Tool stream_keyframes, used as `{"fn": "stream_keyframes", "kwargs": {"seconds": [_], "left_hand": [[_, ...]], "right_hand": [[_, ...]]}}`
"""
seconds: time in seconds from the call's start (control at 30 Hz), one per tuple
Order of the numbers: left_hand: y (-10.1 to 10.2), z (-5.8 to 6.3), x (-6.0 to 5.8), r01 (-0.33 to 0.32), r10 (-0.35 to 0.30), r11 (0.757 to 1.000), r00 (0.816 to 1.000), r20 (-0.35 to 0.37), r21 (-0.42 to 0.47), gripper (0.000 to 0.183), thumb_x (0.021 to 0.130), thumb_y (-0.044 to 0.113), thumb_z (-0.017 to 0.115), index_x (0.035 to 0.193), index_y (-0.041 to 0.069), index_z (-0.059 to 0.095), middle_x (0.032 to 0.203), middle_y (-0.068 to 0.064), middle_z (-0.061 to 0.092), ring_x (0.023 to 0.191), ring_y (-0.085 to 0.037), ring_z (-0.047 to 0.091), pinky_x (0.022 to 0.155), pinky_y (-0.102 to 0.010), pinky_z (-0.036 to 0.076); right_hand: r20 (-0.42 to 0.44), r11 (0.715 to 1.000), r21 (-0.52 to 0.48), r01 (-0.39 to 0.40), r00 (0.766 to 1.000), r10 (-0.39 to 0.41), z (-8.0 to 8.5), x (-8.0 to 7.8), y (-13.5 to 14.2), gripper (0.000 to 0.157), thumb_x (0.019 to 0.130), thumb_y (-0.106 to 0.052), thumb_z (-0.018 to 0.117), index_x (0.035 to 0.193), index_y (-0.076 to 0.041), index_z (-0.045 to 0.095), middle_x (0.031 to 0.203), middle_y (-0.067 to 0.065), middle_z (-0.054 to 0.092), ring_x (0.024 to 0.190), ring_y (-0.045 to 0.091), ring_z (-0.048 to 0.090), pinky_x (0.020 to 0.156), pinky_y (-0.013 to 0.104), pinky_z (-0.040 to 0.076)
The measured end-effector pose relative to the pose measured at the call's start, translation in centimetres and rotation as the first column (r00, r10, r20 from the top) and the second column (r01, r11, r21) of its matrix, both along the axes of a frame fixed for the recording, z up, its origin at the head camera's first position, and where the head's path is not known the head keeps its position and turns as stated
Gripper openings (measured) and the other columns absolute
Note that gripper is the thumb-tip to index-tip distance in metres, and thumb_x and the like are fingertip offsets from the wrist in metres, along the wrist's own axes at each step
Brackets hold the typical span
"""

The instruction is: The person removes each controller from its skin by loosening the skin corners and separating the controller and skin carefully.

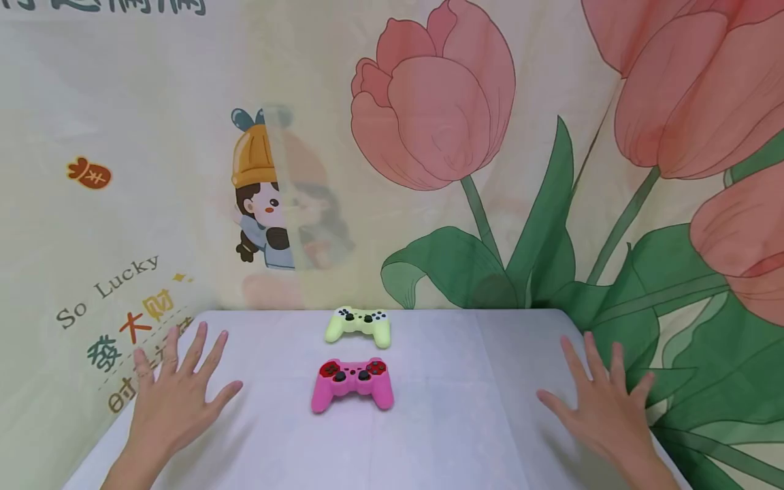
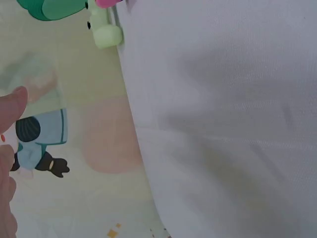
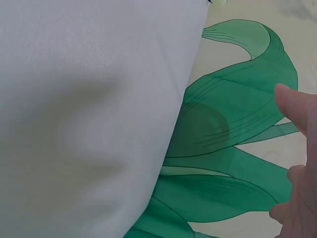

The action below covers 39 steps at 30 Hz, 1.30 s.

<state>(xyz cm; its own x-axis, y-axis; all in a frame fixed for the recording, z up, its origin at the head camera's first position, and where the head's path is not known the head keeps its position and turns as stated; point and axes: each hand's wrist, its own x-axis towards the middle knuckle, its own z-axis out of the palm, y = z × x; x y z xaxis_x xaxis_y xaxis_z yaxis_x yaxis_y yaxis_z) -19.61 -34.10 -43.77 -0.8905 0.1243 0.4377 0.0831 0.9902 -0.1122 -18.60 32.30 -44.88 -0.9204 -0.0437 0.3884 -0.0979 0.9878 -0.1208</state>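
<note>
Two game controllers lie on the white-covered table in the head view. The pale yellow-green controller (image 1: 358, 327) is at the back edge, and the pink controller (image 1: 352, 386) with red button pads lies in front of it. To their left my left hand (image 1: 177, 398) is held over the table with fingers spread, holding nothing. Over the table's right side, my right hand (image 1: 606, 408) is likewise spread and holds nothing. Part of the yellow-green controller (image 2: 106, 32) shows at the top of the left wrist view. Only fingers of the right hand (image 3: 299, 163) appear in the right wrist view.
A white cloth covers the table (image 1: 441, 422). Behind and beside it hangs a printed curtain (image 1: 318, 41) with pink tulips, green leaves, a cartoon figure and lettering. The table's back edge runs just behind the yellow-green controller.
</note>
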Motion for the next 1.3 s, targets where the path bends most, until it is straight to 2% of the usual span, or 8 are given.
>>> {"fn": "stream_keyframes", "kwargs": {"seconds": [0.13,0.37,0.77,1.03,1.2,1.3], "left_hand": [[0.0,-0.3,-0.2,-0.011,0.011,1.000,1.000,0.012,0.003,0.101,0.095,0.073,0.058,0.172,0.027,0.011,0.178,-0.012,0.000,0.159,-0.040,-0.026,0.114,-0.071,-0.027],[0.7,-0.3,-1.1,0.017,-0.017,1.000,1.000,-0.013,0.005,0.100,0.096,0.070,0.059,0.172,0.028,0.010,0.179,-0.011,0.002,0.160,-0.041,-0.021,0.115,-0.072,-0.026],[0.9,-0.5,-2.0,0.021,-0.021,0.999,1.000,-0.016,0.044,0.099,0.097,0.062,0.064,0.172,0.025,0.012,0.178,-0.014,0.004,0.160,-0.042,-0.020,0.114,-0.072,-0.026],[2.0,-0.4,-2.8,0.055,-0.052,0.994,0.998,-0.033,0.097,0.097,0.096,0.055,0.069,0.171,0.022,0.018,0.176,-0.019,0.015,0.161,-0.048,-0.009,0.117,-0.074,-0.020],[2.8,-0.4,-3.4,0.066,-0.064,0.989,0.998,-0.018,0.129,0.097,0.097,0.054,0.069,0.171,0.021,0.015,0.176,-0.020,0.014,0.160,-0.052,-0.004,0.117,-0.075,-0.017],[3.3,-0.5,-3.9,0.076,-0.076,0.986,0.997,-0.009,0.150,0.095,0.098,0.053,0.069,0.171,0.020,0.017,0.176,-0.020,0.013,0.160,-0.053,-0.001,0.117,-0.079,-0.011]], "right_hand": [[-0.006,1.000,0.000,-0.010,1.000,0.010,-0.1,-0.4,-0.6,0.106,0.094,-0.074,0.061,0.172,-0.030,0.003,0.177,0.020,0.002,0.155,0.061,-0.009,0.098,0.096,-0.006],[-0.015,1.000,-0.005,-0.030,0.999,0.030,0.3,-1.2,-2.0,0.105,0.094,-0.074,0.063,0.172,-0.027,0.011,0.174,0.024,0.015,0.157,0.060,-0.002,0.101,0.095,-0.001],[-0.016,0.998,-0.012,-0.064,0.998,0.064,0.4,-2.9,-5.2,0.105,0.092,-0.075,0.063,0.171,-0.021,0.020,0.174,0.025,0.017,0.156,0.059,0.008,0.104,0.093,0.003],[0.035,0.996,-0.034,-0.083,0.996,0.084,0.9,-3.5,-8.0,0.104,0.092,-0.074,0.063,0.170,-0.019,0.023,0.174,0.025,0.018,0.155,0.061,0.012,0.107,0.092,0.005],[0.029,0.994,-0.050,-0.095,0.995,0.097,0.7,-3.9,-9.6,0.104,0.091,-0.073,0.066,0.170,-0.020,0.024,0.173,0.025,0.020,0.155,0.061,0.014,0.108,0.091,0.007],[0.027,0.993,-0.051,-0.103,0.994,0.104,0.4,-4.3,-10.5,0.104,0.091,-0.074,0.066,0.170,-0.019,0.026,0.174,0.024,0.020,0.155,0.060,0.016,0.108,0.091,0.009]]}}
